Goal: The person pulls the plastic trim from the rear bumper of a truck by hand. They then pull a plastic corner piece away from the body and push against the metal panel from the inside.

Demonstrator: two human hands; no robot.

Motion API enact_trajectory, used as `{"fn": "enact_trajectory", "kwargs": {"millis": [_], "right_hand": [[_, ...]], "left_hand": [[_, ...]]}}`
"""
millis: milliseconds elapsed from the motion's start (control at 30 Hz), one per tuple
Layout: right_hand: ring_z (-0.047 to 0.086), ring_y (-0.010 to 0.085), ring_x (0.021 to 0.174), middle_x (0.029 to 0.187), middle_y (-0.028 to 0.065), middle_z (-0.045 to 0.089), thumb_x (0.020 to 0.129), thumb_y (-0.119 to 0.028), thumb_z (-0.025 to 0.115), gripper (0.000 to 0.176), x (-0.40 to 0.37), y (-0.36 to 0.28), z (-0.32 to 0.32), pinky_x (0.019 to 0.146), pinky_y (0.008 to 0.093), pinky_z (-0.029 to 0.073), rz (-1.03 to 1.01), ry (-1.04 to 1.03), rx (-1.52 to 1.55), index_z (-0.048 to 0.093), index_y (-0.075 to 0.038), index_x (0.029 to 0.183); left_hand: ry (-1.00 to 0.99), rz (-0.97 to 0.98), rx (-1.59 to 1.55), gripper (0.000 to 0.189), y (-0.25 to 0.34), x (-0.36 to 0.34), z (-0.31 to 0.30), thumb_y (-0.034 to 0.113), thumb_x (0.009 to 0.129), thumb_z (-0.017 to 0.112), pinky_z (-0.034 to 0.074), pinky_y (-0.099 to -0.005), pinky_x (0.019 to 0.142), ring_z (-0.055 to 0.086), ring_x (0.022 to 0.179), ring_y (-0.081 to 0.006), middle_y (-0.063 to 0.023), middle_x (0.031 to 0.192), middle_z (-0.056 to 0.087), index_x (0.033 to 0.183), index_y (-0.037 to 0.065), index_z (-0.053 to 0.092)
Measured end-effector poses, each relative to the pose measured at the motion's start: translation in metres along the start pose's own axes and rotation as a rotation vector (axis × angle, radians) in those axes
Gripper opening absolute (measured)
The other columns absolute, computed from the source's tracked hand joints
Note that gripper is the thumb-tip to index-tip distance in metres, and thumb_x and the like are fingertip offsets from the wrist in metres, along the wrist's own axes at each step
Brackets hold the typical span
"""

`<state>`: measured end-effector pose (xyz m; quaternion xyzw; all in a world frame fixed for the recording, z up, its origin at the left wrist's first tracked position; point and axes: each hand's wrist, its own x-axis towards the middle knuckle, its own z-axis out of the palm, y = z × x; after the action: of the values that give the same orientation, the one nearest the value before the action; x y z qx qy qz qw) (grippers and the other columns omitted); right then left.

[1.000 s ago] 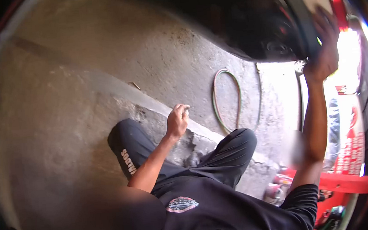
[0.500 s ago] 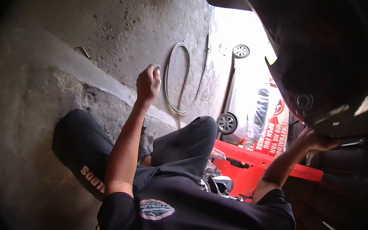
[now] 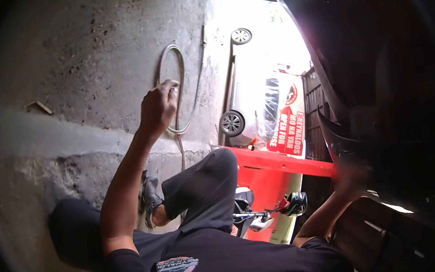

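Note:
My left hand [image 3: 159,107] is raised in front of my bent legs, fingers curled closed with the thumb against them. What it pinches, if anything, is too small to make out. It overlaps a looped hose [image 3: 182,72] on the concrete floor in this view. My right hand [image 3: 351,179] reaches up to the lower edge of a dark, glossy vehicle panel [image 3: 343,141]. Motion smears its fingers, and shadow hides what lies beyond them. A small bright glint shows just below that hand.
A silver car [image 3: 247,92] with dark-spoked wheels stands beyond. Near it are a red and white banner [image 3: 286,130] and a red beam [image 3: 280,159]. A motorcycle [image 3: 254,216] is behind my knee. A small angled piece [image 3: 41,106] lies on the rough floor.
The view has shifted and turned. My right hand, seen earlier with a slim silver wrench sticking out of it, is now blurred under the panel. My left hand stays raised and closed.

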<state>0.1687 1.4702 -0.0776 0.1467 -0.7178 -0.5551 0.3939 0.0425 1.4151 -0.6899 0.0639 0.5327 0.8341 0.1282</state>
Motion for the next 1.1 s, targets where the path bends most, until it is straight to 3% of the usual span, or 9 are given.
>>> {"fn": "enact_trajectory", "kwargs": {"millis": [233,367,633,767,833,900,967,1033,1100], "right_hand": [[0.067,0.0303,0.114,0.131,0.0134,0.066,0.097,-0.039,0.061,0.052,0.003,-0.005,-0.009,0.099,0.0477,0.055,0.005,-0.05,-0.038,0.062,-0.003,0.133],[0.067,0.0304,0.114,0.131,0.0136,0.066,0.097,-0.039,0.062,0.052,0.003,-0.006,-0.011,0.098,0.0471,0.055,0.012,-0.045,-0.033,0.062,-0.003,0.134],[0.067,0.0306,0.113,0.132,0.0139,0.066,0.096,-0.038,0.063,0.054,0.002,-0.012,-0.006,0.097,0.046,0.056,0.046,0.004,0.022,0.06,-0.002,0.136],[0.067,0.0307,0.113,0.132,0.0141,0.065,0.096,-0.038,0.063,0.054,-0.001,-0.025,0.001,0.097,0.0454,0.057,0.107,0.05,0.022,0.06,-0.002,0.137],[0.067,0.0307,0.113,0.132,0.0142,0.065,0.096,-0.038,0.064,0.055,0.001,-0.05,0.01,0.097,0.0453,0.057,0.176,0.084,0.04,0.06,-0.002,0.137],[0.068,0.0315,0.11,0.131,0.0155,0.066,0.096,-0.037,0.064,0.057,0.017,-0.082,0.004,0.093,0.044,0.058,0.643,0.24,0.722,0.057,0.001,0.138],[0.066,0.0324,0.11,0.134,0.0171,0.064,0.1,-0.036,0.058,0.054,0.008,-0.077,0.007,0.096,0.0459,0.058,0.437,0.202,0.492,0.056,0.002,0.139],[0.065,0.032,0.113,0.136,0.0177,0.062,0.104,-0.038,0.052,0.053,-0.001,-0.061,0.005,0.098,0.0471,0.057,0.93,0.161,2.054,0.056,0.001,0.141],[0.06,0.0313,0.123,0.139,0.0167,0.059,0.106,-0.041,0.048,0.055,0.013,-0.09,0.004,0.099,0.0488,0.056,1.274,0.476,1.217,0.053,-0.001,0.144]], "left_hand": [[-0.172,-0.174,-0.152,0.027,-0.004,-0.009,0.026,0.015,0.103,0.056,0.054,-0.0388,0.073,0.074,0.083,-0.0261,-0.0188,0.088,0.072,0.121,0.001,0.069],[-0.277,0.108,-0.325,0.026,0.068,0.007,0.04,0.014,0.1,0.061,0.054,-0.041,0.094,0.07,0.109,-0.0298,-0.0205,0.116,0.071,0.12,-0.002,0.068],[-0.301,0.397,-0.6,0.039,0.253,0.102,0.068,0.024,0.103,0.063,0.055,-0.0376,0.096,0.07,0.11,-0.0294,-0.019,0.132,0.065,0.135,0.003,0.061],[-0.052,0.574,-0.617,0.056,0.26,0.141,0.113,0.036,0.09,0.073,0.054,-0.0464,0.097,0.068,0.109,-0.0376,-0.0192,0.115,0.07,0.138,0.01,0.06],[-0.242,0.602,-0.757,0.056,0.26,0.158,0.115,0.032,0.096,0.067,0.053,-0.0488,0.098,0.066,0.113,-0.038,-0.0184,0.122,0.068,0.145,0.01,0.054],[-0.454,0.745,-1.144,0.052,0.249,0.214,0.199,0.028,0.1,0.063,0.054,-0.0481,0.097,0.066,0.114,-0.0353,-0.0159,0.128,0.066,0.147,0.009,0.051],[-0.595,0.74,-1.226,0.05,0.257,0.233,0.215,0.026,0.102,0.061,0.055,-0.0478,0.096,0.065,0.115,-0.0339,-0.0147,0.131,0.064,0.148,0.008,0.05],[-0.53,0.589,-0.929,0.05,0.266,0.195,0.168,0.026,0.103,0.061,0.055,-0.0477,0.096,0.065,0.115,-0.0337,-0.0147,0.131,0.064,0.148,0.008,0.05],[-0.527,0.508,-0.776,0.05,0.271,0.176,0.15,0.026,0.103,0.061,0.055,-0.0476,0.096,0.065,0.115,-0.0336,-0.0148,0.132,0.064,0.148,0.008,0.05]]}}
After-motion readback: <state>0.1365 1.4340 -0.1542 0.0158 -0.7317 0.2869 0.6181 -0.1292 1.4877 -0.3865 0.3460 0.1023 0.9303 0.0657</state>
